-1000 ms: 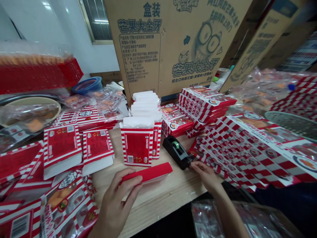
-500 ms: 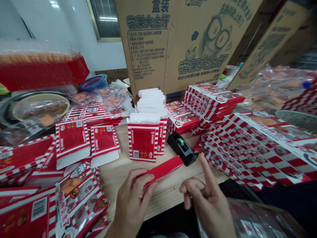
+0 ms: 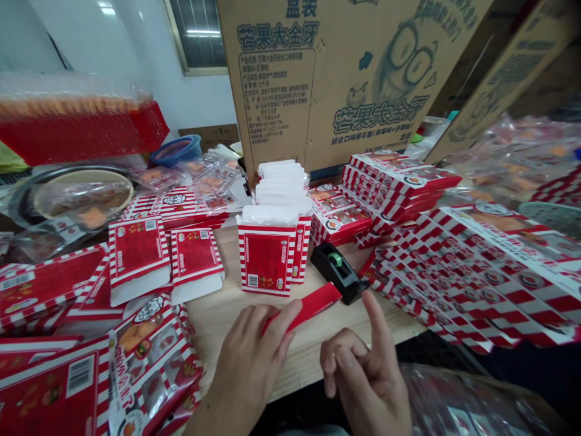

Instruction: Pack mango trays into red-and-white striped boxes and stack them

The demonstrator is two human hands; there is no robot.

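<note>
The left hand (image 3: pixel 247 360) is clamped on a red box (image 3: pixel 318 304), with the fingers over its near end. The box looks long and narrow; the side which faces up is plain red, without visible print, and its edges are straight. The other end is hidden under the fingers. The box is above the worktop (image 3: pixel 227 312), in front of the black tape dispenser (image 3: pixel 338 272), and its far end comes just beside it; whether they touch, one cannot tell. The right hand (image 3: pixel 365 369) is nearer than the dispenser, its index finger stretched apart from the curled fingers, the fingertip close to the dispenser's front end. Left of the dispenser stand striped cartons (image 3: pixel 267 257) with white tops.
</note>
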